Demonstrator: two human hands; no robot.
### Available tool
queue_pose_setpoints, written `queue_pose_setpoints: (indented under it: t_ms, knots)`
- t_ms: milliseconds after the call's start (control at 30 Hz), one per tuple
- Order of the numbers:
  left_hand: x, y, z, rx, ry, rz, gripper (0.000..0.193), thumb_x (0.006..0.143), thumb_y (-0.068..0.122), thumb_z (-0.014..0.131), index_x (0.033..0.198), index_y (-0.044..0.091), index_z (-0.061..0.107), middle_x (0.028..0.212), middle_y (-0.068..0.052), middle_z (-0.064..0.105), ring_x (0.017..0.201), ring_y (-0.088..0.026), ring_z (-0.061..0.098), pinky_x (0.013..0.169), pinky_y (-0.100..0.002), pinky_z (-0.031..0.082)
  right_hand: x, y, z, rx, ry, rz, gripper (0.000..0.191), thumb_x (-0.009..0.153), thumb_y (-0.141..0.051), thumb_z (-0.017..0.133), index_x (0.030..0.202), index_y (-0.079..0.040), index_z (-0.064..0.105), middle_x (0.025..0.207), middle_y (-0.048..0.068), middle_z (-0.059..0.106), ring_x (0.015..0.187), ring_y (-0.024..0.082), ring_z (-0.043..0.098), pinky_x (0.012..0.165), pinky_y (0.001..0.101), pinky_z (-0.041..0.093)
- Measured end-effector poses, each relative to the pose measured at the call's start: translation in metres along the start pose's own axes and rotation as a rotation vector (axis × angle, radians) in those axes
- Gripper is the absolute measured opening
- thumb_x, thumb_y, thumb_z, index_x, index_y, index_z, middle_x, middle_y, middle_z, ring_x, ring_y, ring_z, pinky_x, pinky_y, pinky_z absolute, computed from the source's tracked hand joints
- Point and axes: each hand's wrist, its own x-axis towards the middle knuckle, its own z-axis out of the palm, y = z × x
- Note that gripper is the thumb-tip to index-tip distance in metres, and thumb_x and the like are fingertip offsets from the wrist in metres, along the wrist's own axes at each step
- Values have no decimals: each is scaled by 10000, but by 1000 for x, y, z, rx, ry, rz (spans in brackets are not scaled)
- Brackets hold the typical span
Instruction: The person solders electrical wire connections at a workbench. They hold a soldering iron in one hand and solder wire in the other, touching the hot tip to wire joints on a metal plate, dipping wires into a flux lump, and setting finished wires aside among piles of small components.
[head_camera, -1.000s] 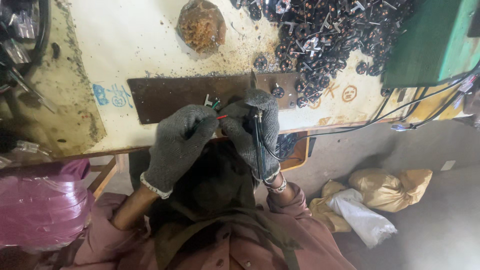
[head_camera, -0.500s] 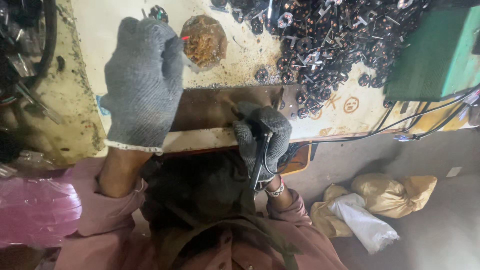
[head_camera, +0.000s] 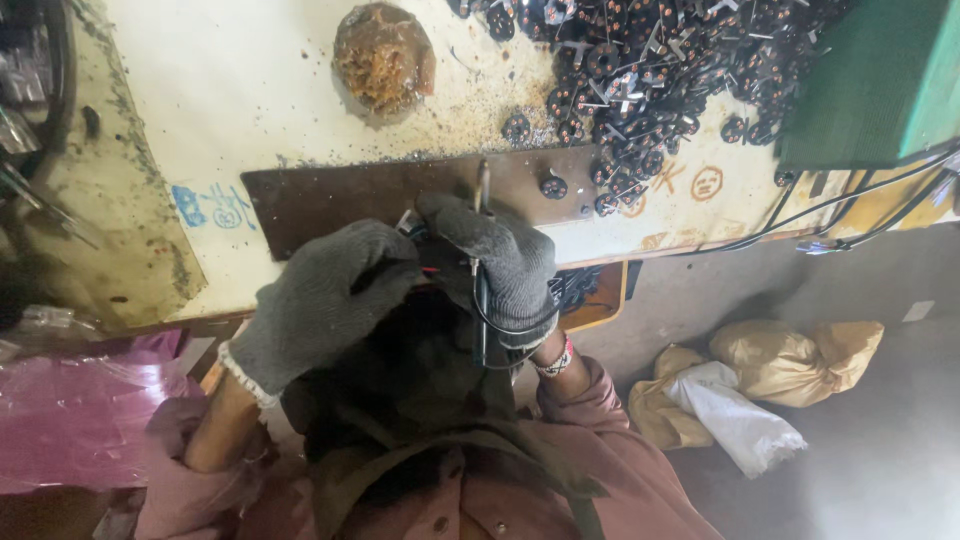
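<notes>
Both my hands wear grey knit gloves and meet over the front edge of a dark metal plate (head_camera: 330, 195) on the workbench. My left hand (head_camera: 325, 300) is closed around a small part with red and black wires (head_camera: 425, 268), mostly hidden by the glove. My right hand (head_camera: 500, 260) grips a soldering iron (head_camera: 482, 185) whose metal tip points up onto the plate; its black cord loops down over my wrist. Two small round black parts (head_camera: 552, 186) lie on the plate to the right.
A heap of several small black wired parts (head_camera: 660, 60) covers the bench at upper right. A brown crusted lump (head_camera: 384, 52) sits at top centre. A green box (head_camera: 870, 80) stands at right, pink plastic (head_camera: 70, 420) at lower left, sacks (head_camera: 760, 380) on the floor.
My left hand, raised toward the top of the bench half a second ago, has come back down beside my right hand at the plate. The right hand has stayed in place.
</notes>
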Motion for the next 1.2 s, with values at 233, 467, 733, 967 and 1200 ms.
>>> queue_pose_setpoints:
  t_ms: [233,467,733,967,1200]
  knots:
    - [3,21,-4,271,161,187,138,890,59,690,1025,37,668,1170,-198,660,987,-372,686,792,-411,544,-14,11,2,-44,4,1,314,913,-122,848,1187,-134,696,1148,94,759,1019,294,766,887,373,616]
    - [8,8,-6,316,153,226,96,955,70,698,1041,41,668,1107,-146,677,1000,-354,684,835,-414,559,-8,0,10,-110,98,135,299,859,-202,875,1105,-122,724,1051,89,763,940,292,767,835,371,613]
    - [8,6,0,284,196,152,120,949,82,706,1053,35,671,1088,-137,683,973,-333,696,814,-402,569,-9,-1,4,-156,-9,113,294,899,-123,796,1183,-158,730,1104,63,775,949,275,769,828,357,608]
    - [9,15,10,43,231,208,154,966,98,715,1098,52,649,1127,-134,646,1008,-319,690,859,-396,568,-19,12,7,-60,11,92,454,839,-201,884,1230,-108,674,1110,83,743,959,288,757,846,370,602]
    - [10,-3,15,427,259,183,77,986,115,715,1040,87,667,984,-102,667,836,-299,702,701,-375,554,-16,15,6,23,39,125,461,889,-184,898,1264,-158,631,1143,59,768,1014,244,791,907,357,638]
